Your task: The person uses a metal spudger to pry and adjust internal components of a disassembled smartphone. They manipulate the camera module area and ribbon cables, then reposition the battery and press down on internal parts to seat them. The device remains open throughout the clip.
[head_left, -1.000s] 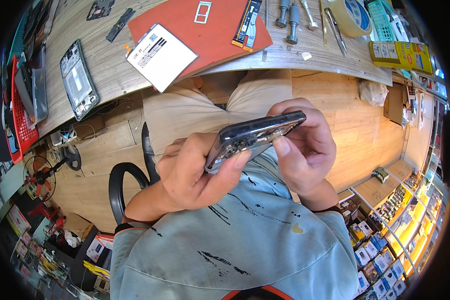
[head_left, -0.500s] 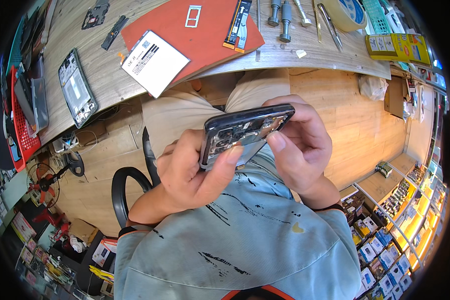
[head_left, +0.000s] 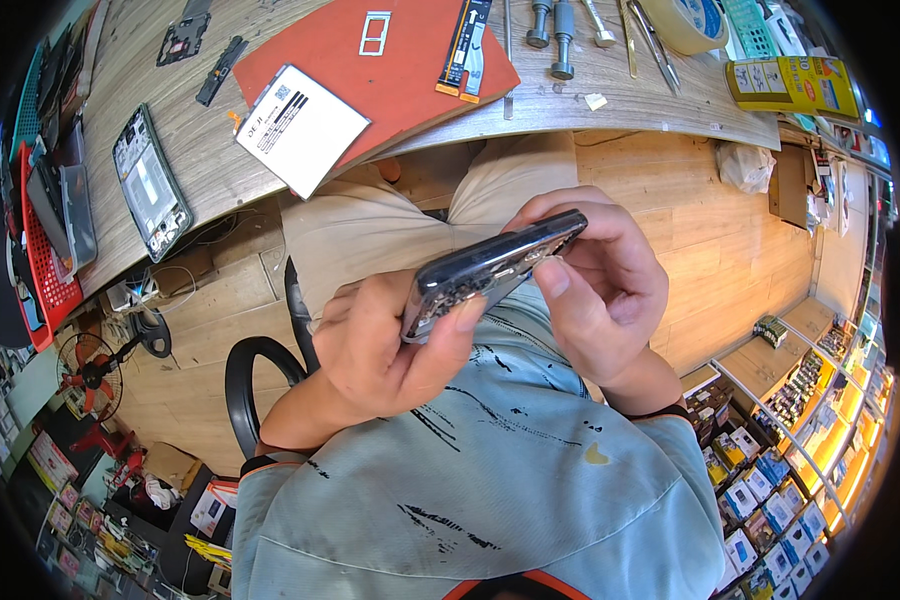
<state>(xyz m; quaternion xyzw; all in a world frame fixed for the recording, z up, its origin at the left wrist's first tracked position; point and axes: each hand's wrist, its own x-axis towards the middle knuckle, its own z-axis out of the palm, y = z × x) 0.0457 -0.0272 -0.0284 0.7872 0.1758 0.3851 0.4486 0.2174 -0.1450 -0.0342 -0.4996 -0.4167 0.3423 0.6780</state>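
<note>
Phone (head_left: 497, 252) has tilted edgewise, left hand (head_left: 378, 335) and right hand (head_left: 610, 290) gripping it clear of table edge (head_left: 660, 124).

The person has one left hand (head_left: 375, 345) and one right hand (head_left: 610, 290) on one phone (head_left: 495, 262). On the left of the one table (head_left: 210, 130) are one opened phone frame (head_left: 152, 185), two dark phone parts (head_left: 185, 40) and, at the edge, one red basket (head_left: 60, 290). One red mat (head_left: 410, 110) bears one white battery (head_left: 305, 130) and one pale card tray (head_left: 374, 36). Far right lie three screwdrivers (head_left: 563, 40), one tape roll (head_left: 685, 30) and one yellow package (head_left: 798, 88). One fan (head_left: 93, 376) is at left.
</note>
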